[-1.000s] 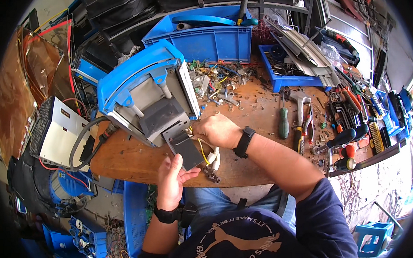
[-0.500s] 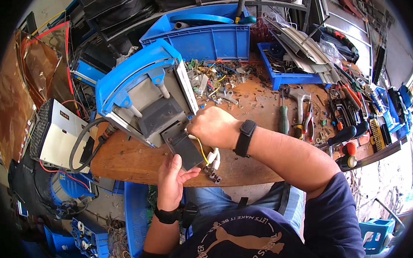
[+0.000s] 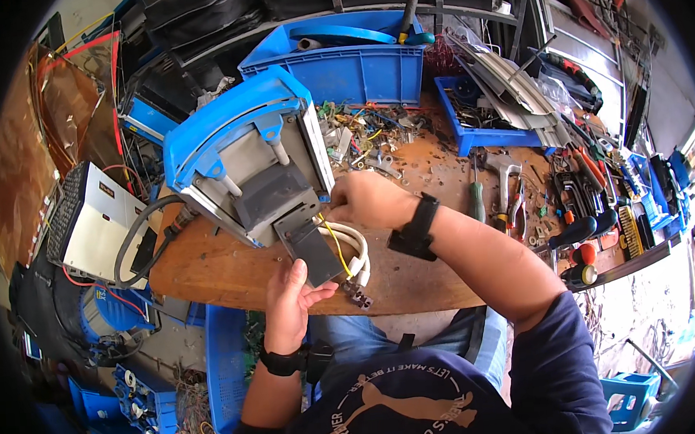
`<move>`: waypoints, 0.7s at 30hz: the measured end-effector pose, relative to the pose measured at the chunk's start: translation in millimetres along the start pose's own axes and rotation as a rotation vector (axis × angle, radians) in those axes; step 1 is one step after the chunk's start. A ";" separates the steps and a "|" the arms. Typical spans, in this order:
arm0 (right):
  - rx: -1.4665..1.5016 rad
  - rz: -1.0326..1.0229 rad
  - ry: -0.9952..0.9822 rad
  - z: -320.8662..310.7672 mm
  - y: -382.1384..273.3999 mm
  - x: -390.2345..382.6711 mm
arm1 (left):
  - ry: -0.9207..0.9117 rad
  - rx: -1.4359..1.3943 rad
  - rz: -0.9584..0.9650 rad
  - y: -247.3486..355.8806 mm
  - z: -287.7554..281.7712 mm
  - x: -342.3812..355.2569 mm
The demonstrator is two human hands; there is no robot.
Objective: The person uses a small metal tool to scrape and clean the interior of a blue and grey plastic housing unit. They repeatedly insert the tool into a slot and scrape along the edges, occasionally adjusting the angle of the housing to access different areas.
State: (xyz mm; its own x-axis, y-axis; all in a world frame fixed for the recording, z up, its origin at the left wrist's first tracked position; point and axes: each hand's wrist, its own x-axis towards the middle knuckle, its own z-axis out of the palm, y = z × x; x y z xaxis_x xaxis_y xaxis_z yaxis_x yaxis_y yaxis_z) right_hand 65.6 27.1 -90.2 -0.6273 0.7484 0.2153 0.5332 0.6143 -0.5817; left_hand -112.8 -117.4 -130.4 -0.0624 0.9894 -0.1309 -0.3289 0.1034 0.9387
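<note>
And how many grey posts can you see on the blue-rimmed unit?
2: the left post and the right post, both between the blue rim and the black box. Others may be hidden.

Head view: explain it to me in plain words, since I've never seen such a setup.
There is no machine at work here, just a person's two bare hands. The picture comes from a wide fisheye camera on the person's head, looking down, so straight edges bend. The left hand holds a dark flat box at the lower edge of a blue-rimmed unit. The right hand is beside a yellow wire; its fingertips are hidden. On the wooden bench lie loose scraps, a hammer and a green-handled screwdriver.
</note>
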 end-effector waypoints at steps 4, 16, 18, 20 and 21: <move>1.013 0.506 0.030 27.4 16.7 -7.4 | -0.001 -0.003 -0.010 -2.6 -6.8 0.5; 0.471 0.174 0.325 19.4 -36.5 -7.6 | 0.011 -0.019 -0.022 -1.1 -2.5 2.8; 0.178 0.038 0.318 12.6 -60.8 4.2 | 0.026 -0.052 -0.014 -3.1 -4.1 2.9; -0.084 -0.156 0.173 11.8 -84.4 17.6 | 0.030 -0.065 0.004 -5.3 -7.8 2.3; -0.182 -0.210 0.093 9.7 -93.2 23.6 | 0.019 -0.073 0.008 -7.3 -7.5 4.3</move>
State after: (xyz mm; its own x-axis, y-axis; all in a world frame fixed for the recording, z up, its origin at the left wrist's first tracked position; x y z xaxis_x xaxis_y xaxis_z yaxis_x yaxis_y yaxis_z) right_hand -4.4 -14.9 -38.6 -0.6848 0.6143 0.3920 0.4954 0.7869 -0.3678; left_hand -117.7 -114.7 -140.3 -0.0833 0.9879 -0.1304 -0.3959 0.0873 0.9141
